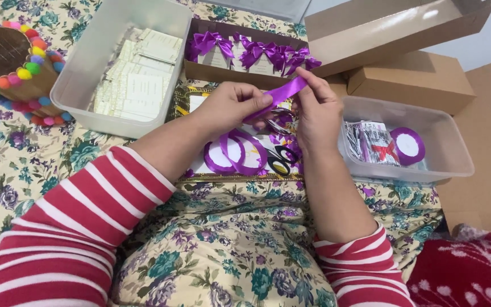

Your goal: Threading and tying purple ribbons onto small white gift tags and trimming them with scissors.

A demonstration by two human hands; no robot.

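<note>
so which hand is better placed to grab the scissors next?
Probably the right hand: it sits directly above the scissors, pinching only the purple ribbon end. The left hand is further off.

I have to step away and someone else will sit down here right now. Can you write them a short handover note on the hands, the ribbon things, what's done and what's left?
Left hand and right hand pinch a strip of purple ribbon between them, above the ribbon rolls and scissors.
Done: finished purple bows sit in the cardboard box.
Left: this strip isn't yet a bow; another roll waits in the right plastic tub.
</note>
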